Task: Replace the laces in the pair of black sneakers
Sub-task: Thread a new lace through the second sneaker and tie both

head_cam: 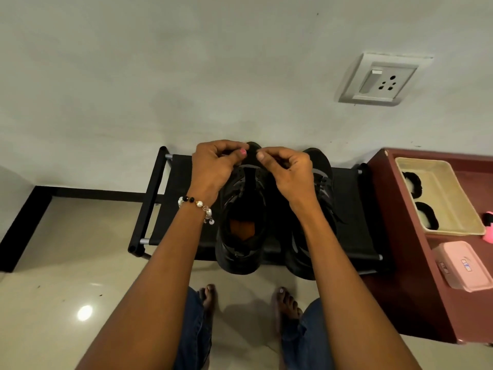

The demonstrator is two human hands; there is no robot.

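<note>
Fingers (243,152) of both hands curl in a pinch at the toe-end eyelets of the left sneaker (244,209) on the black rack (184,182); lace itself I cannot make out; I judge this shoe mid-lacing; right sneaker (324,182) just beside it, untouched.

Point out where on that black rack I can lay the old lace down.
Bare fabric shows on the rack left of the left sneaker, and right of the right sneaker toward the maroon cabinet. The middle is crowded: both sneakers, left hand, right hand.
</note>
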